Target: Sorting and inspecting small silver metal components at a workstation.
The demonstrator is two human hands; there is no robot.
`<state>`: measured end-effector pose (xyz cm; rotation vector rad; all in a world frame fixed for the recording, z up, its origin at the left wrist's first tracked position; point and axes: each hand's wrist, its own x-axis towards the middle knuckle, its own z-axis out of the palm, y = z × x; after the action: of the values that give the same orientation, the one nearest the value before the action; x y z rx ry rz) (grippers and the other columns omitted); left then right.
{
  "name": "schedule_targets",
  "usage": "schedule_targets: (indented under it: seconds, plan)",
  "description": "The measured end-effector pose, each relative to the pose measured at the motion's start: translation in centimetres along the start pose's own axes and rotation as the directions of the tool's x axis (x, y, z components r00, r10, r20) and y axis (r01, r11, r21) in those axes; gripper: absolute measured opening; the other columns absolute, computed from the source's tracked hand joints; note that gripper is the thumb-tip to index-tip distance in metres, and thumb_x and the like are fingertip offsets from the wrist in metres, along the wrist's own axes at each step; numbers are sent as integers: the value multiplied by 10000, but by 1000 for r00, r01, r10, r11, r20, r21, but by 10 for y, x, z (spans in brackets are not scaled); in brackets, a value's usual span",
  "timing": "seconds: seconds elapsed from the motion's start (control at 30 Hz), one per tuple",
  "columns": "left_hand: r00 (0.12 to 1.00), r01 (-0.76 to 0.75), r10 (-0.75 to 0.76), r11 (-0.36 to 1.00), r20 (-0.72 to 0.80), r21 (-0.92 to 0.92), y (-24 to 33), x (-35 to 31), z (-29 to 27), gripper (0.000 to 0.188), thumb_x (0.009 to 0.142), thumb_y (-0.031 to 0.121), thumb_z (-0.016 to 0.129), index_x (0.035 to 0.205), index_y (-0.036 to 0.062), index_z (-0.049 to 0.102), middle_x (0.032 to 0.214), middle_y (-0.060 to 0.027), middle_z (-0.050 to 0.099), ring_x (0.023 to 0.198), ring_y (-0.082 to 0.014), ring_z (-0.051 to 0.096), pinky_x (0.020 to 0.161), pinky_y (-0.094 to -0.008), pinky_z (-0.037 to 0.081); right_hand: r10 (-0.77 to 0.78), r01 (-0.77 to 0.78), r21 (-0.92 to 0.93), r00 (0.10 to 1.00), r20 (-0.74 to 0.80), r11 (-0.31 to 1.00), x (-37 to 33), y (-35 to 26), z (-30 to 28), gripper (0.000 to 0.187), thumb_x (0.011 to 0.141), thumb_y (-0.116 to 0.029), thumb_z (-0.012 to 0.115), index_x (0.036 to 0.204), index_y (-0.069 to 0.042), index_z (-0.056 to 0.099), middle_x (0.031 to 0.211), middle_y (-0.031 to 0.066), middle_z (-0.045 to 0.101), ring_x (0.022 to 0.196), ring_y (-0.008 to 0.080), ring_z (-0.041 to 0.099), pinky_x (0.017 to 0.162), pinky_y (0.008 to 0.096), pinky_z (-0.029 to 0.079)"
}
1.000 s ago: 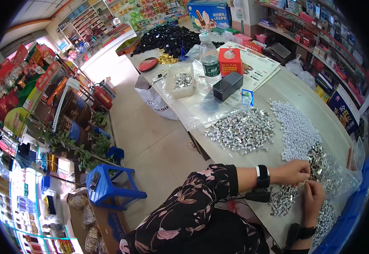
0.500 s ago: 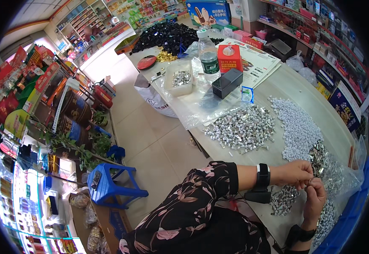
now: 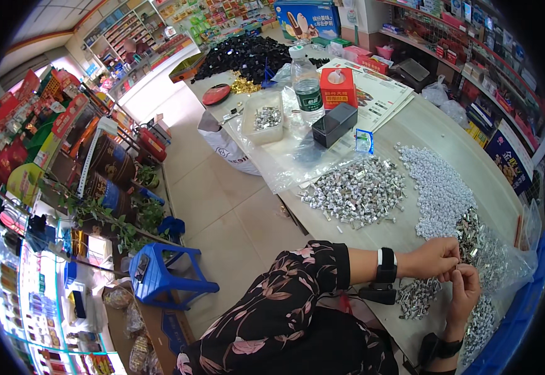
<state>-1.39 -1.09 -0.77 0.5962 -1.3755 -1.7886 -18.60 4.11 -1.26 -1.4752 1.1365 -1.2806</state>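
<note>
My left hand (image 3: 433, 257) reaches across the table's right part, its fingers pinched together. Right beside it my right hand (image 3: 465, 291) is raised with thumb and fingertips closed, meeting the left fingertips. Whatever small piece lies between them is too tiny to make out. Below the hands lies a heap of slim silvery metal pieces (image 3: 417, 296). Darker, shiny metal pieces (image 3: 470, 232) lie just beyond the left hand. A wide spread of small white pieces (image 3: 436, 187) stretches farther away, with a pile of silvery metal parts (image 3: 355, 192) to its left.
A clear plastic bag (image 3: 511, 259) and a blue crate edge (image 3: 525, 312) border the right side. Farther back stand a plastic tub (image 3: 263, 132), black box (image 3: 335, 124), water bottle (image 3: 307, 84) and red box (image 3: 339, 86). A blue stool (image 3: 169, 272) stands on the floor at left.
Both hands stay almost in place with fingertips together. The right hand has shifted slightly to the left, and the left wrist has moved a little.
</note>
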Motion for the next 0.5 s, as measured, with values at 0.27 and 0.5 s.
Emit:
schedule_targets:
  seconds: [0.27,0.5]
  plan:
    - [1000,15,-15,998,6,53,0,-2,0,119,879,118,494,899,4,464,703,-103,596,597,-187,628,500,-295,502,77,-80,129,997,29,988,1,3,-2,112,867,-40,571,971,-10,542,918,18,552,817,76,514,744,213,420]
    - [961,-246,273,752,51,612,13,-13,5,218,833,188,562,927,15,467,741,-173,599,673,-330,615,575,-413,470,134,-137,31,987,88,990,2,-6,2,135,880,-86,574,987,-11,539,909,13,574,821,76,532,738,213,429]
